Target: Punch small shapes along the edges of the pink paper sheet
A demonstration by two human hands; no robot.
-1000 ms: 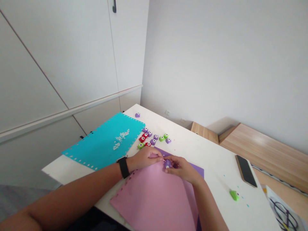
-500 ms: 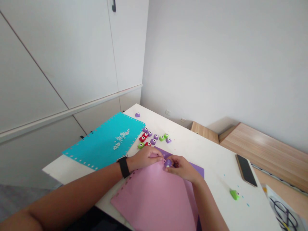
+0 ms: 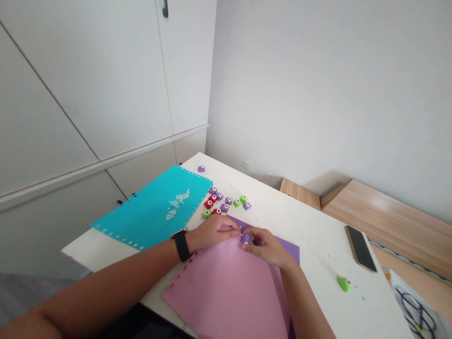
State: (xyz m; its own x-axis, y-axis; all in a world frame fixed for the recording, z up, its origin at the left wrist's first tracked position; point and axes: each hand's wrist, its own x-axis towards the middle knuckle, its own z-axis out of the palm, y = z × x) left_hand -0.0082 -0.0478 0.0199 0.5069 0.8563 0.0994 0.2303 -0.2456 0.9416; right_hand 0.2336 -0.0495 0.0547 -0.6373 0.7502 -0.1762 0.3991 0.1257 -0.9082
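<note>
A pink paper sheet (image 3: 233,287) with small holes punched along its left edge lies over a purple sheet (image 3: 291,250). My left hand (image 3: 216,230) pinches the pink sheet near its far edge, fingertips pressed together. In my right hand (image 3: 264,244) is a small purple craft punch (image 3: 246,238), set at the far edge of the pink sheet beside my left fingertips. My fingers hide part of the punch and that edge. Just beyond my left hand sit several other punches: red ones (image 3: 208,204), green ones (image 3: 237,203) and purple ones (image 3: 225,207).
A blue sheet (image 3: 148,226) with punched edges lies left, bearing a pile of pale cut-outs (image 3: 177,203). One purple punch (image 3: 201,168) stands near the far corner. At right are a green punch (image 3: 343,284), blue scraps and a phone (image 3: 360,248) on the white table (image 3: 314,226).
The purple punch in my right hand has shifted very slightly at the pink sheet's edge. My left hand stays in place.
</note>
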